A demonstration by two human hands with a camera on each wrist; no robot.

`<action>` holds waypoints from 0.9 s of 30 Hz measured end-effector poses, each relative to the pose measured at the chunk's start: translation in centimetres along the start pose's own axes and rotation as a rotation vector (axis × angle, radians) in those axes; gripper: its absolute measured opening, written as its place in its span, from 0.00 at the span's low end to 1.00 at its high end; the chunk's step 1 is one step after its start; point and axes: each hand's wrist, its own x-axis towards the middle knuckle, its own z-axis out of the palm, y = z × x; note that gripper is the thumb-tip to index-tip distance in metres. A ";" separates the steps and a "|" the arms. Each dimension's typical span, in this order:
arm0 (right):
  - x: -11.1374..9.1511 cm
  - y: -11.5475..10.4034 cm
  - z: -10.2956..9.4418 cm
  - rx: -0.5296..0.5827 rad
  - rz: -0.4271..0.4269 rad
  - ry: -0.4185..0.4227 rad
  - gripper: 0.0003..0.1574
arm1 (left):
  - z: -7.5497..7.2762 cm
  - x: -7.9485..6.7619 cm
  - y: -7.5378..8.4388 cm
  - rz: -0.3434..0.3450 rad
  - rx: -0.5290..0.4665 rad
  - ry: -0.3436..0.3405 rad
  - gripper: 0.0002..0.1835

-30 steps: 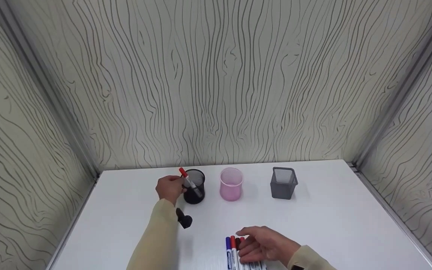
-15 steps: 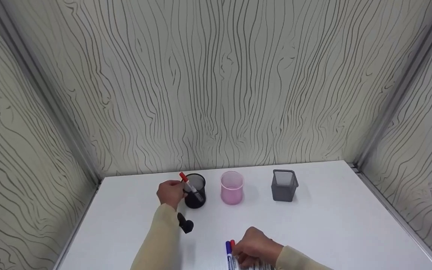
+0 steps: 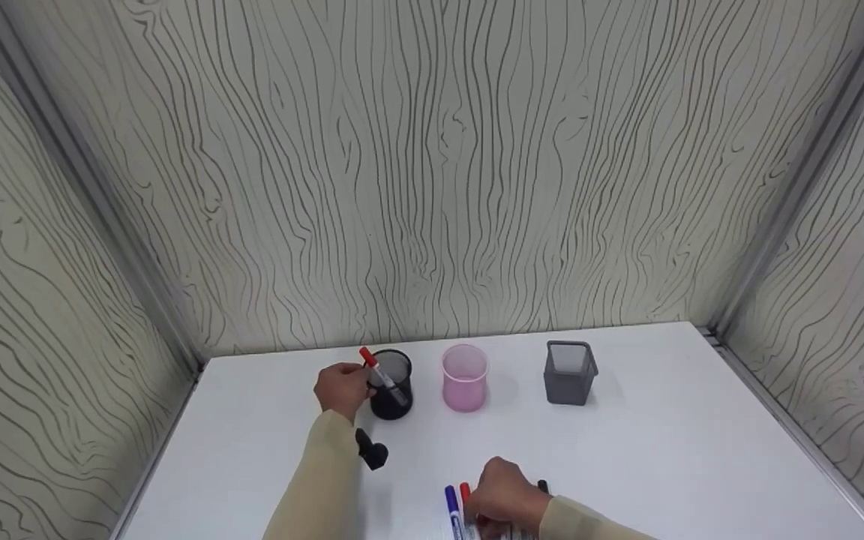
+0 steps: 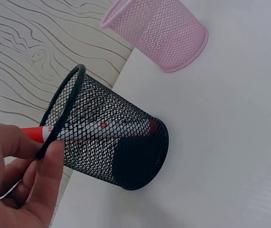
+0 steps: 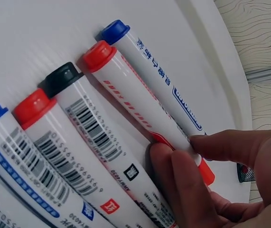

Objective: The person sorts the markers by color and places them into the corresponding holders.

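My left hand (image 3: 343,388) pinches the rim of the black mesh pen cup (image 4: 92,137) between thumb and fingers. Inside that cup leans a red-capped whiteboard marker (image 4: 111,129), its cap sticking out over the rim beside my hand. At the table's front, my right hand (image 3: 505,499) pinches a red marker (image 5: 135,99) near its capped end, in a row of markers. A blue marker (image 5: 159,76) lies on one side of it. On its other side are a black marker (image 5: 102,128), another red marker (image 5: 73,152) and blue ones, partly cut off.
A pink mesh cup (image 3: 465,390) stands right of the black one. Farther right is a square grey mesh holder (image 3: 568,381). Wood-grain panels (image 3: 432,187) enclose the white table (image 3: 664,435) at the back and both sides.
My right hand has come down from above the markers and taken hold of a red one. The blue marker has shifted slightly left. My left hand keeps its grip on the black cup.
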 end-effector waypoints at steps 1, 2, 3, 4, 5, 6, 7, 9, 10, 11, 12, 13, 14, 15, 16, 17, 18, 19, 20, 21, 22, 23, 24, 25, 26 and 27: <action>0.1 0.0 0.1 -0.001 0.014 -0.007 0.12 | 0.0 0.0 -0.1 0.002 -0.001 0.001 0.14; 0.2 0.0 0.2 -0.002 0.024 -0.011 0.12 | 0.1 0.0 -0.1 0.004 -0.003 0.001 0.15; 0.3 0.1 0.3 -0.003 0.033 -0.016 0.13 | 0.1 -0.1 -0.2 0.004 -0.004 0.002 0.15; 0.4 0.2 0.4 -0.003 0.037 -0.017 0.14 | 0.1 -0.1 -0.3 0.002 -0.003 0.001 0.15; 0.5 0.3 0.6 -0.002 0.042 -0.021 0.15 | 0.1 -0.2 -0.4 -0.001 -0.005 0.000 0.14; 0.6 0.4 0.7 -0.001 0.042 -0.020 0.16 | 0.1 -0.3 -0.5 -0.003 -0.005 0.000 0.14; 0.7 0.6 0.9 0.003 0.038 -0.015 0.17 | 0.1 -0.4 -0.6 -0.006 -0.004 0.001 0.14; 0.8 0.8 1.2 0.013 0.037 -0.009 0.18 | 0.0 -0.5 -0.8 -0.003 0.000 0.002 0.14; 0.9 0.8 1.2 0.023 0.041 -0.006 0.19 | 0.0 -0.6 -0.8 -0.002 0.000 0.003 0.14; 0.9 0.8 1.3 0.037 0.043 -0.006 0.19 | -0.1 -0.6 -0.9 0.000 0.001 0.005 0.14; 0.8 0.9 1.3 0.056 0.042 -0.001 0.18 | -0.1 -0.6 -0.9 0.003 0.002 0.008 0.14; 0.8 0.9 1.2 0.073 0.051 -0.005 0.17 | -0.1 -0.6 -0.9 0.003 0.003 0.009 0.14; 0.8 0.9 1.2 0.090 0.060 -0.008 0.15 | -0.1 -0.6 -0.8 0.001 0.007 0.010 0.14; 0.8 0.9 1.1 0.109 0.067 -0.010 0.13 | -0.1 -0.6 -0.8 -0.004 0.009 0.010 0.14; 0.7 0.8 0.9 0.127 0.076 -0.013 0.11 | -0.1 -0.6 -0.7 -0.007 0.010 0.012 0.14; 0.7 0.8 0.8 0.139 0.081 -0.018 0.09 | 0.0 -0.6 -0.6 -0.006 0.012 0.012 0.14; 0.7 0.8 0.6 0.142 0.084 -0.017 0.08 | 0.0 -0.7 -0.4 -0.007 0.014 0.014 0.14; 0.8 0.7 0.4 0.149 0.089 -0.022 0.08 | 0.0 -0.8 -0.3 -0.006 0.015 0.016 0.14; 0.9 0.7 0.2 0.164 0.083 -0.022 0.07 | 0.0 -0.8 -0.2 -0.002 0.015 0.019 0.14; 0.9 0.5 0.0 0.179 0.082 -0.023 0.07 | 0.0 -0.9 0.0 0.004 0.013 0.019 0.14; 1.1 0.4 -0.3 0.204 0.085 -0.027 0.07 | 0.0 -1.0 0.1 0.010 0.008 0.022 0.14; 1.2 0.2 -0.5 0.231 0.088 -0.032 0.07 | 0.0 -1.0 0.2 0.015 0.004 0.022 0.14; 1.4 0.1 -0.8 0.256 0.091 -0.034 0.07 | 0.0 -1.0 0.3 0.017 -0.001 0.022 0.14; 1.5 -0.1 -1.1 0.291 0.098 -0.039 0.07 | 0.0 -1.0 0.5 0.024 -0.004 0.019 0.14; 1.7 -0.4 -1.4 0.320 0.105 -0.043 0.07 | 0.0 -0.9 0.5 0.026 -0.005 0.018 0.13; 1.8 -0.6 -1.7 0.349 0.110 -0.048 0.06 | 0.1 -0.9 0.6 0.026 -0.007 0.016 0.13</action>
